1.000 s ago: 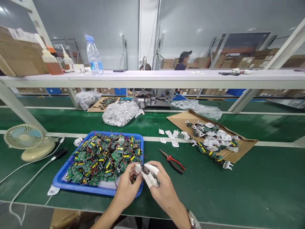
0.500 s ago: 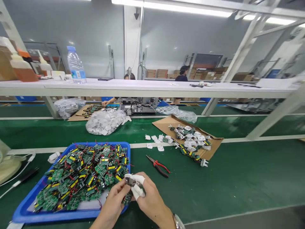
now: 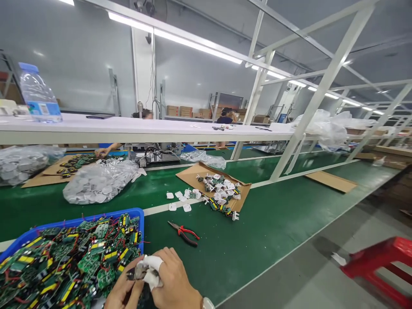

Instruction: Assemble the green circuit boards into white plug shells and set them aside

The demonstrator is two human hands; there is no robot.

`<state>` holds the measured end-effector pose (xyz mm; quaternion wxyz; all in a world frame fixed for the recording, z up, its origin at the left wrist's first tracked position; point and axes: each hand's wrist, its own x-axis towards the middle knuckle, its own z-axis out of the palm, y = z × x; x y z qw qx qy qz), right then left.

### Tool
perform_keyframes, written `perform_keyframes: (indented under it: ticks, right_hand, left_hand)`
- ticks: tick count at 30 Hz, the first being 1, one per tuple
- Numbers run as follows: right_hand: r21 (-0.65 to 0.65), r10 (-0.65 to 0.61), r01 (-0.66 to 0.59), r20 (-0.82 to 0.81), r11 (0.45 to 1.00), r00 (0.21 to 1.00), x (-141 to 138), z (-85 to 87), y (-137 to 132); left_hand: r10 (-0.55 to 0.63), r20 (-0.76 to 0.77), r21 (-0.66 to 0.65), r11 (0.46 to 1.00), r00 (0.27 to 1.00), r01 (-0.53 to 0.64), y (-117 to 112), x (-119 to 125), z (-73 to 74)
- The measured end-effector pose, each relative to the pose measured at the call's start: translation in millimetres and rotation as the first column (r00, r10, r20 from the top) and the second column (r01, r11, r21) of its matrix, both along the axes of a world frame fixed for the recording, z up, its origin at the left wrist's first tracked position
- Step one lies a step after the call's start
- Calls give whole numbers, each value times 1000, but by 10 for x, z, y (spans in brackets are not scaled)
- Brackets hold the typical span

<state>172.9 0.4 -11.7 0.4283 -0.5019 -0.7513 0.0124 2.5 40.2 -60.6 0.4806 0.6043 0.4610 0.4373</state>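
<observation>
My right hand [image 3: 172,279], its thumb and a finger wrapped in white, is closed around a small pair of cutters [image 3: 140,272] whose metal jaws point left. Close against it, my left hand [image 3: 124,288] has its fingers closed on a circuit board, mostly hidden now between the hands. Both are at the right front corner of a blue tray [image 3: 141,234] heaped with green circuit boards [image 3: 93,262] with yellow parts and red wires. Beyond my hands, red-handled long-nose pliers [image 3: 184,233] lie on the green bench.
Cardboard [image 3: 189,174] bears white plug covers and boards [image 3: 222,189]; loose white covers [image 3: 172,207] lie beside it. A clear bag of white pieces [image 3: 103,182] sits behind the tray. A shelf [image 3: 167,131] crosses above. A red stool [image 3: 380,262] stands right. A co-worker's hand [image 3: 103,152] is opposite.
The view has swung to the right, so the tray and bench things sit further left and the red stool has come into sight. My hands stay together, the cutters still in the right one.
</observation>
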Motion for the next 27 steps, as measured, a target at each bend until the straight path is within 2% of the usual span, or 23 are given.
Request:
perform_keyframes:
  ticks: [2,4,6,8,11,14,16,17,19,21,23,27]
  right_hand:
    - [-138,74,-98,-171,986,982,4,76,-28]
    - [-291,102,-223,-379,930,920,12,158,-53]
    - [-391,74,-310,-515,867,854,21,216,-63]
    - [-435,48,-359,-580,826,813,32,244,-61]
    - [-419,39,-346,-588,839,808,76,262,-65]
    - [-270,112,-229,-389,935,914,185,269,-85]
    - [-93,113,-124,-117,988,987,283,263,-105]
    - [-6,72,-72,24,997,997,329,258,-117]
    - [122,-48,19,240,992,969,400,247,-150]
    - [167,-136,78,371,983,919,431,242,-192]
    - [180,-184,114,446,977,876,427,242,-237]
    - [193,-225,144,511,971,829,380,243,-299]
  left_hand:
    - [-55,-49,26,998,997,57,-76,6,168]
    - [-132,-64,-12,991,989,132,-157,21,350]
    - [-203,24,-60,977,979,204,-223,46,493]
    - [-235,149,-108,962,960,252,-270,79,569]
    - [-176,244,-144,966,954,215,-313,121,583]
    - [-122,187,-99,985,975,142,-331,120,559]
    - [-94,110,-56,993,989,100,-338,97,552]
    - [-75,77,-42,996,994,79,-342,83,552]
    - [-29,30,-26,999,999,30,-353,64,559]
    - [26,3,-17,1000,1000,-26,-368,60,565]
    - [62,2,-25,998,998,-62,-382,74,564]
    - [63,58,-63,996,996,-59,-398,119,548]
